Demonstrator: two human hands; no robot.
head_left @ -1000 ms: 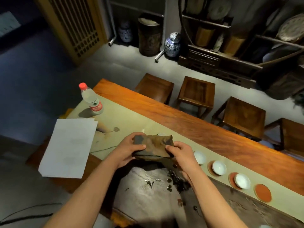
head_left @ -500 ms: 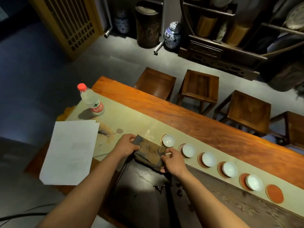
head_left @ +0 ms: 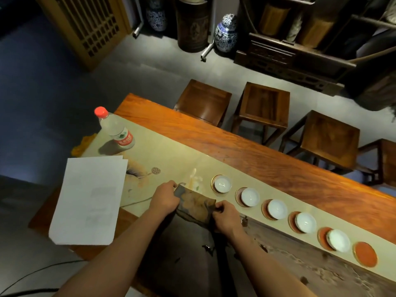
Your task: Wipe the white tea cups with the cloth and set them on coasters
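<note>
Both hands gripped the cloth (head_left: 195,207) at the near edge of the runner (head_left: 171,155): the left hand (head_left: 165,199) had its fingers curled on the cloth's left end, the right hand (head_left: 225,215) pinched its right end. Just right of the cloth, five cups (head_left: 222,184) sat in a row on coasters (head_left: 265,209), and a sixth coaster (head_left: 365,254) lay bare at the far right.
</note>
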